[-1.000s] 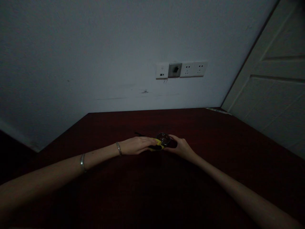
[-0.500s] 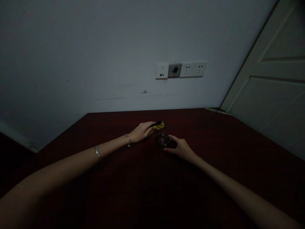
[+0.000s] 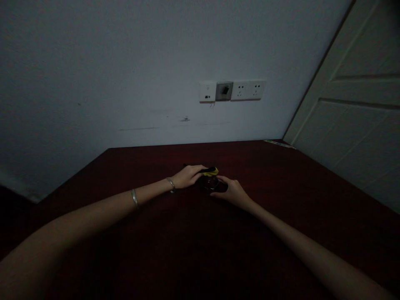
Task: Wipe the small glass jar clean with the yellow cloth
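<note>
My left hand (image 3: 187,176) is closed on a small yellow and black cloth (image 3: 211,170), holding it against the top of a small dark glass dish (image 3: 210,183) on the dark red table (image 3: 200,233). My right hand (image 3: 233,193) grips the dish from its right side, fingers curled round it. Two thin bracelets ring my left forearm. The room is dim and the dish is partly hidden by the cloth and my fingers.
A pale wall rises behind the table with a row of sockets and a switch (image 3: 231,90). A white panelled door (image 3: 356,116) stands at the right, close to the table's far right corner. The table's left edge (image 3: 71,175) runs diagonally.
Half a second ago my left hand held the cloth lifted behind the dish; now it has come back down onto the dish. My right hand has stayed on the dish.
</note>
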{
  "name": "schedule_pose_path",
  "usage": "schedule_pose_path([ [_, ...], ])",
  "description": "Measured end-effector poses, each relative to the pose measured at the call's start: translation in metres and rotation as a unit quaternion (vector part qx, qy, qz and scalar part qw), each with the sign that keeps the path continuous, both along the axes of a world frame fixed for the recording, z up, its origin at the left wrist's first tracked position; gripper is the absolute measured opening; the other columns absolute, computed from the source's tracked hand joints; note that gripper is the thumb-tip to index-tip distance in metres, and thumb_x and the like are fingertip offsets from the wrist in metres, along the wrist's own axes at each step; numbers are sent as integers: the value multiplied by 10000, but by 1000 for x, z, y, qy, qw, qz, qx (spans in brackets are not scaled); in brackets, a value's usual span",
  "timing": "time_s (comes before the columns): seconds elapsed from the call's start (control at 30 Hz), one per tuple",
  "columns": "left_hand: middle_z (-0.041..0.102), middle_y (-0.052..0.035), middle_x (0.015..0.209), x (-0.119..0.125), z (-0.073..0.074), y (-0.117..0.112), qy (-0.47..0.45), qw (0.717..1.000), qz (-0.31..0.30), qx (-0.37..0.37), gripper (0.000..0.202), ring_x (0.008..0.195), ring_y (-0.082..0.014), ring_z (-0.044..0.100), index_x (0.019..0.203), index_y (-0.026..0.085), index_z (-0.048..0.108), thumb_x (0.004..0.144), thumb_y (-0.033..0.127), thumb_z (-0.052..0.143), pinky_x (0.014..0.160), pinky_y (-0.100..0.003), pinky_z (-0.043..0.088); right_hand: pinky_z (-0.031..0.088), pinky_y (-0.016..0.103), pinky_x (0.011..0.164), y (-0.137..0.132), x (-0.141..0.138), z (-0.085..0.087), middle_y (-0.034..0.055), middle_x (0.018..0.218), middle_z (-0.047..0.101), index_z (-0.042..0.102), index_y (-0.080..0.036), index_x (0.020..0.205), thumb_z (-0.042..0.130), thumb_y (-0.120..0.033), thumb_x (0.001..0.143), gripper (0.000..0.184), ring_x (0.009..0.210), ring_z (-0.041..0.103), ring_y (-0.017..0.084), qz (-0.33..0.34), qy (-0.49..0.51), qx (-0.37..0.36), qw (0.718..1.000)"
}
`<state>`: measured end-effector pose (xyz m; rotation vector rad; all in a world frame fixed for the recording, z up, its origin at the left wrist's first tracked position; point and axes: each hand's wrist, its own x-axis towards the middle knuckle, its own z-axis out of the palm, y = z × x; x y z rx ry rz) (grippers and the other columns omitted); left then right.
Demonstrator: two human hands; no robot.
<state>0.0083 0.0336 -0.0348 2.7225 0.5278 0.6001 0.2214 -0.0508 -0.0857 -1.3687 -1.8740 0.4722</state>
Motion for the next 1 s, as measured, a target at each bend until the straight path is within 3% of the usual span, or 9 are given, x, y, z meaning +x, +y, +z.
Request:
schedule_pose_path([
  [0.33, 654, -104, 1076, -23, 5, -7, 56, 997, -4, 48, 320, 981, -186, 623, 1229, 161, 504, 921, 205, 428, 856, -342, 495, 530, 378, 867, -1, 0, -3, 77, 1083, 697, 590, -196, 1162, 774, -360, 635, 582, 975, 665, 235, 17, 23, 1, 1000],
  [0.53, 681, -77, 954, -26, 15, -17, 62, 998, 17, -6, 258, 799, -156, 648, 1131, 140, 549, 929, 237, 422, 719, -277, 502, 521, 392, 880, -1, -1, -3, 90, 1080, 697, 593, -177, 1165, 776, -381, 628, 602, 982, 661, 245, 8, 18, 1, 1000],
  [0.8, 657, -107, 1014, -27, 11, -29, 61, 996, 11, 62, 263, 926, -185, 626, 1152, 137, 529, 906, 172, 441, 817, -330, 508, 519, 393, 884, -2, -2, -1, 91, 1094, 693, 593, -180, 1164, 771, -348, 635, 583, 985, 661, 243, 13, 18, 0, 1000],
  [1.0, 620, -134, 999, -17, 16, -44, 78, 991, -20, 105, 242, 946, -191, 594, 1108, 112, 544, 895, 123, 430, 831, -330, 514, 525, 372, 875, -1, -2, -1, 75, 1085, 698, 591, -184, 1168, 773, -366, 632, 595, 971, 667, 235, 11, 18, 1, 1000],
])
